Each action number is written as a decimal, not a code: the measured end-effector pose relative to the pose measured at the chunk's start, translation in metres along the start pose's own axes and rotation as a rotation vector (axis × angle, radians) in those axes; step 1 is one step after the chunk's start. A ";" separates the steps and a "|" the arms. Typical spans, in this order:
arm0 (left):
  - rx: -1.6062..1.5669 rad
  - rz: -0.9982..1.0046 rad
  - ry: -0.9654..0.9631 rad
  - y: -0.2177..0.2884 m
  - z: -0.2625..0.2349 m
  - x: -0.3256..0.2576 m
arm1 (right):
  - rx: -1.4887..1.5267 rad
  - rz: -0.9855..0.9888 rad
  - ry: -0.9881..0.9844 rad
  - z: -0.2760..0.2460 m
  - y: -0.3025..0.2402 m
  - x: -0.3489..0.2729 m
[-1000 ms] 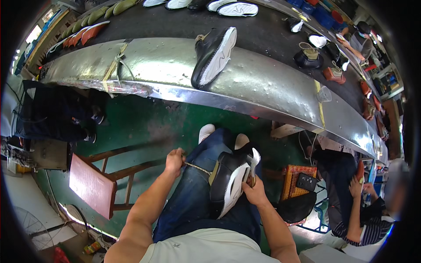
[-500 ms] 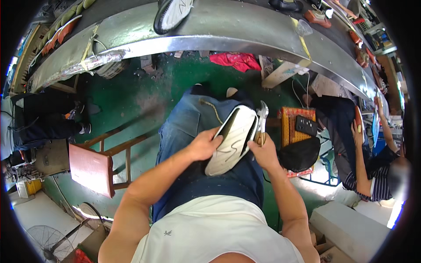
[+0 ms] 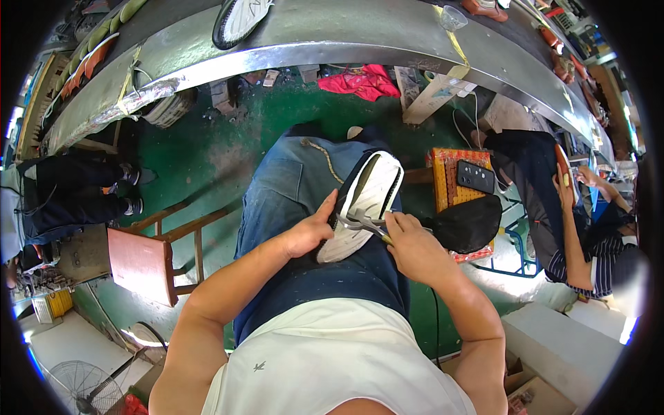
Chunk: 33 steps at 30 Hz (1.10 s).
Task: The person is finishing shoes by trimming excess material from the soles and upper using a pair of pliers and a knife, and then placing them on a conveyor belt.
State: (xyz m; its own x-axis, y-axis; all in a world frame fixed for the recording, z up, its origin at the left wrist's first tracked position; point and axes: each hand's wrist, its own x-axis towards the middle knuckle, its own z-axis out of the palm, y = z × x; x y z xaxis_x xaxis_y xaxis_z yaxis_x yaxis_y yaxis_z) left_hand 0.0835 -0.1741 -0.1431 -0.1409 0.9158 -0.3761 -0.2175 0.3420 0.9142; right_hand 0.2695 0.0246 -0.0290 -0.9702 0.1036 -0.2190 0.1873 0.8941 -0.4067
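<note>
Right hand (image 3: 416, 250) is clamped on pincers (image 3: 361, 222); left hand (image 3: 310, 235) grips the shoe (image 3: 377, 181) alongside, forefinger extended.

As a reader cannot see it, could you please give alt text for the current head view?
A person's right grip holds a metal tool over the white sole of an upturned shoe on their lap, while the left grip touches the shoe's side. A metal-edged workbench crosses the top, with a stool at left and a phone at right.
</note>
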 end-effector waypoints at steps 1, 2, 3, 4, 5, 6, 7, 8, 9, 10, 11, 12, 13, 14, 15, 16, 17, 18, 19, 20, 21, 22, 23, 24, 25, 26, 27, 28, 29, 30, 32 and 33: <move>-0.309 -0.021 0.039 0.002 0.002 0.002 | -0.126 -0.015 -0.047 -0.004 -0.004 0.005; -0.620 -0.041 0.079 0.004 0.005 0.004 | -0.127 -0.021 -0.052 -0.003 -0.004 0.008; -0.545 -0.034 0.217 0.005 0.019 0.009 | -0.109 0.026 -0.165 -0.002 -0.005 0.010; -0.552 -0.031 0.228 0.002 0.024 0.016 | -0.094 0.070 -0.278 -0.002 -0.007 0.014; -0.353 -0.067 0.427 -0.008 0.026 0.025 | -0.099 0.057 -0.285 0.008 -0.010 0.015; -0.148 -0.106 0.622 -0.018 0.025 0.030 | -0.050 0.075 -0.180 0.026 -0.014 0.011; -0.016 -0.045 0.698 -0.014 0.025 0.034 | -0.001 0.100 -0.072 0.029 -0.016 0.011; -0.020 -0.042 0.704 -0.009 0.026 0.033 | -0.005 0.094 -0.074 0.026 -0.012 0.010; 0.122 -0.076 0.690 -0.005 0.027 0.030 | 0.029 0.102 -0.112 0.019 -0.007 0.008; 0.268 -0.108 0.668 0.009 0.026 0.025 | 0.064 0.115 -0.144 0.014 -0.004 0.008; 0.300 -0.080 0.656 0.014 0.025 0.024 | 0.035 0.073 -0.081 0.013 0.003 0.006; 0.304 -0.075 0.655 0.009 0.022 0.025 | 0.034 0.075 -0.076 0.013 0.007 0.012; 0.367 0.017 0.657 0.004 0.021 0.024 | -0.044 0.044 0.033 0.013 0.011 0.018; 0.429 0.109 0.657 -0.001 0.019 0.023 | -0.122 0.014 0.142 0.013 0.014 0.023; 0.429 0.109 0.659 -0.006 0.018 0.022 | -0.153 0.045 0.178 0.016 0.014 0.028; 0.597 0.226 0.630 -0.004 0.015 0.022 | -0.155 0.044 0.179 0.017 0.017 0.030; 0.764 0.343 0.597 -0.002 0.013 0.023 | -0.058 0.135 0.080 0.019 0.019 0.030; 0.763 0.343 0.598 -0.001 0.012 0.023 | 0.038 0.227 -0.020 0.023 0.021 0.029; 0.838 0.301 0.487 0.010 0.011 0.021 | 0.041 0.231 -0.019 0.033 0.026 0.023; 0.909 0.256 0.380 0.016 0.011 0.020 | 0.122 0.237 0.020 0.044 0.031 0.016; 1.016 0.270 0.334 0.016 0.008 0.022 | 0.204 0.244 0.060 0.051 0.040 0.010; 1.015 0.266 0.329 0.019 0.008 0.023 | 0.208 0.248 0.057 0.045 0.048 0.009; 1.047 0.249 0.290 0.026 0.007 0.024 | 0.379 0.293 -0.120 0.035 0.057 0.011; 1.080 0.231 0.249 0.030 0.006 0.025 | 0.551 0.335 -0.297 0.026 0.062 0.014; 1.082 0.230 0.240 0.032 0.004 0.026 | 0.558 0.340 -0.295 0.009 0.060 0.019; 1.064 0.214 0.227 0.032 0.002 0.029 | 0.522 0.306 -0.304 -0.012 0.058 0.024; 1.042 0.194 0.216 0.033 0.002 0.030 | 0.486 0.271 -0.317 -0.022 0.057 0.026; 1.039 0.186 0.206 0.037 0.001 0.030 | 0.494 0.277 -0.324 -0.021 0.055 0.025; 1.049 0.128 0.176 0.041 -0.001 0.031 | 0.394 0.253 -0.219 -0.019 0.051 0.026; 1.059 0.071 0.146 0.046 -0.002 0.031 | 0.293 0.227 -0.115 -0.017 0.049 0.025; 1.032 -0.021 0.116 0.057 -0.003 0.033 | 0.294 0.236 -0.148 -0.021 0.049 0.023; 1.051 -0.041 0.089 0.060 -0.003 0.035 | 0.291 0.248 -0.175 -0.024 0.049 0.024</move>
State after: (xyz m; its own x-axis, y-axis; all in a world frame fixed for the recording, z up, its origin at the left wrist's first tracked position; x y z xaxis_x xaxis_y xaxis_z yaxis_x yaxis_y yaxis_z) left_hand 0.0630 -0.1218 -0.1025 -0.2322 0.8952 -0.3805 0.7162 0.4220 0.5558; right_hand 0.2520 0.0809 -0.0327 -0.8542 0.2022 -0.4789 0.4718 0.6885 -0.5508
